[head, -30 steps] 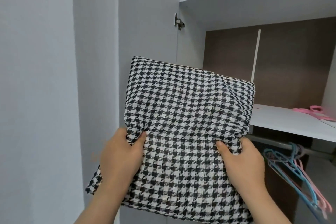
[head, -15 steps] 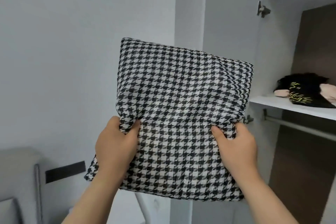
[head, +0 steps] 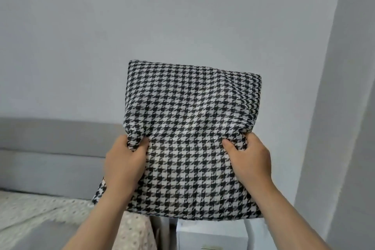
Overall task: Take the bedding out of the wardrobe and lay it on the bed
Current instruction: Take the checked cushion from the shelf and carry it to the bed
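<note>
I hold a folded piece of black-and-white houndstooth bedding [head: 188, 119] up in front of me, in mid-air. My left hand [head: 123, 162] grips its left edge and my right hand [head: 250, 158] grips its right edge, both with thumbs pressed on the front of the cloth. The bed [head: 30, 215], covered with a cream dotted spread, lies at the lower left, below and left of the bedding. Its grey padded headboard [head: 50, 148] stands against the wall. The wardrobe's pale side panel [head: 349, 107] shows at the right edge; its inside is out of view.
A white bedside cabinet [head: 211, 235] stands directly below the bedding, between the bed and the wardrobe side. A plain grey wall [head: 162, 16] fills the background.
My view has swung left, away from the wardrobe's shelves and toward the bed. The bedding stays gripped in both hands and has come along with the turn.
</note>
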A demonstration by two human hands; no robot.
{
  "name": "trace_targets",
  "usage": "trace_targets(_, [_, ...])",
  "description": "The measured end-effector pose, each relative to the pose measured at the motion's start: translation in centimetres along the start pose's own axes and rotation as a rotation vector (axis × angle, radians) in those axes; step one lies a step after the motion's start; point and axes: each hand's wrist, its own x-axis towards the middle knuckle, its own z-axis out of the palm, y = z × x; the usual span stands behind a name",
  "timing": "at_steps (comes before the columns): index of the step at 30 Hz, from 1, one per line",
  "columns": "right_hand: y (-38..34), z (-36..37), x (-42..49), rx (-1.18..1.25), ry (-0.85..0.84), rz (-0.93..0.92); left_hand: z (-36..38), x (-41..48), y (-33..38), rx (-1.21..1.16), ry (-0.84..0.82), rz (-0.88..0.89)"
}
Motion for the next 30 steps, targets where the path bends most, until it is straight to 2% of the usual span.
trace_targets(10, [-6.0,20.1,0.2,0.108,-0.330,-0.130,-10.1,6.8,-11.8,0.281,0.264,-0.167])
trace_targets(20, [-12.8,40.3,-0.2,0.188,-0.600,-0.211,-18.0,14.8,-24.1,0.382,0.462,-0.352])
trace_targets(30, [-15.8,56.2,-0.6,0.201,-0.856,-0.313,-20.6,18.9,-32.6,0.488,0.604,-0.554])
